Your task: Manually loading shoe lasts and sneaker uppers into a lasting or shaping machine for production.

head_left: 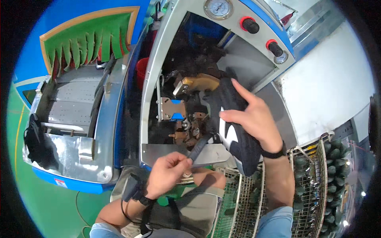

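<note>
My right hand grips a black shoe with white patches on its side, thumb and forefinger spread along it. The shoe slants in front of the machine's opening, its upper end close to a yellowish curved block. Between the fingertips of my left hand is the end of a narrow dark strip, which runs up toward the shoe. Whether the strip is joined to the shoe I cannot tell. Left of the shoe, inside the machine, are a brown plate with blue corners and rusty metal fittings.
The machine's pale frame carries a round gauge and two black-and-red knobs. At left stands a conveyor with a green fringed curtain and another black shoe. Wire racks with dark green shoe lasts stand at lower right.
</note>
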`<control>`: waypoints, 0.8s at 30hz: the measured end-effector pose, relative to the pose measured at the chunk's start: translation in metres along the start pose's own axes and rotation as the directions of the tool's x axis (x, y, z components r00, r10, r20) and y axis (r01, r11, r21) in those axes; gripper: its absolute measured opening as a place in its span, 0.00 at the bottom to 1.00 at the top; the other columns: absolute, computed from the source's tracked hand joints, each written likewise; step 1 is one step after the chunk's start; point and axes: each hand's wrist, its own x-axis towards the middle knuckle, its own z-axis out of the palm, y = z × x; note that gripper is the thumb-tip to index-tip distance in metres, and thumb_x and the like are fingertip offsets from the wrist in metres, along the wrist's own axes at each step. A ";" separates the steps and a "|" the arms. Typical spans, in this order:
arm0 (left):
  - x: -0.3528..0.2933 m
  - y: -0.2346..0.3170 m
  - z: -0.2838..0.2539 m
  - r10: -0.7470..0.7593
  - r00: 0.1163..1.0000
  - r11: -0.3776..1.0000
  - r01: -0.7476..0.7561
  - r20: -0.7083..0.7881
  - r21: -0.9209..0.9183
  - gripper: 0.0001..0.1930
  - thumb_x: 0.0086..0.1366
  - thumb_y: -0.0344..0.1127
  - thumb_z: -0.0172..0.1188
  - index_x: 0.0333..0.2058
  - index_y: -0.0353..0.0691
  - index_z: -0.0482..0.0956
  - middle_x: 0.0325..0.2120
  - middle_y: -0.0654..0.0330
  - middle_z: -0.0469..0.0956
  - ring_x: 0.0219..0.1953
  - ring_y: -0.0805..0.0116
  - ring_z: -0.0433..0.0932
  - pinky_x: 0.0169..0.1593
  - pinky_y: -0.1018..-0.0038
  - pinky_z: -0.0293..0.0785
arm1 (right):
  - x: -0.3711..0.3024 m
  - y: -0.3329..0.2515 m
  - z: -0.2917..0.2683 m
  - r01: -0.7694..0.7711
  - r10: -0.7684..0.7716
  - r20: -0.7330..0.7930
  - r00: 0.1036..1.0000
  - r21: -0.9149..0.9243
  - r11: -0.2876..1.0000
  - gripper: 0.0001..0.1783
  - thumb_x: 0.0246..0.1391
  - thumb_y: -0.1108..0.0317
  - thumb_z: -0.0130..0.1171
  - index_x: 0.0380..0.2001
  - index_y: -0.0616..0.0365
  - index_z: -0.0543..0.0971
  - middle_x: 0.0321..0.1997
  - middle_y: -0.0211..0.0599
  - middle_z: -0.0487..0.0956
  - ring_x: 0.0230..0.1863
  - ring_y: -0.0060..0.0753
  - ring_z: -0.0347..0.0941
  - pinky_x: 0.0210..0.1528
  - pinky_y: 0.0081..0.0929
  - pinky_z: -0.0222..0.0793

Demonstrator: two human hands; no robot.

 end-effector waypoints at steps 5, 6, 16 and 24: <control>0.015 -0.014 -0.013 -0.083 0.995 0.996 0.085 0.054 -0.025 0.11 0.71 0.38 0.61 0.34 0.37 0.79 0.19 0.71 0.71 0.19 0.83 0.66 0.22 0.81 0.60 | 0.034 0.013 0.023 0.196 -0.175 0.092 0.980 -0.315 0.929 0.51 0.40 0.53 0.71 0.68 0.59 0.65 0.32 0.57 0.82 0.32 0.50 0.81 0.42 0.36 0.75; 0.015 -0.017 -0.017 -0.076 0.996 0.996 0.078 0.042 -0.037 0.11 0.71 0.39 0.60 0.34 0.37 0.79 0.18 0.71 0.71 0.19 0.83 0.66 0.22 0.81 0.60 | 0.033 0.007 0.026 0.089 -0.062 0.102 0.993 -0.279 0.956 0.51 0.41 0.52 0.69 0.69 0.56 0.64 0.35 0.60 0.81 0.37 0.54 0.80 0.45 0.39 0.74; 0.007 -0.004 -0.027 -0.013 0.989 0.999 0.019 -0.149 0.034 0.13 0.73 0.42 0.57 0.40 0.38 0.80 0.19 0.70 0.72 0.20 0.81 0.69 0.24 0.79 0.66 | 0.031 0.017 0.054 0.048 -0.104 -0.185 0.977 -0.285 0.957 0.41 0.48 0.54 0.64 0.66 0.54 0.68 0.41 0.66 0.79 0.46 0.63 0.77 0.50 0.44 0.71; -0.025 -0.024 -0.002 0.186 0.979 0.908 -0.203 0.083 0.367 0.13 0.71 0.43 0.58 0.40 0.38 0.82 0.22 0.55 0.79 0.23 0.65 0.77 0.30 0.69 0.72 | 0.007 0.019 0.052 0.121 -0.250 -0.394 0.885 -0.325 0.938 0.42 0.52 0.59 0.65 0.71 0.47 0.63 0.46 0.59 0.77 0.48 0.62 0.74 0.51 0.46 0.70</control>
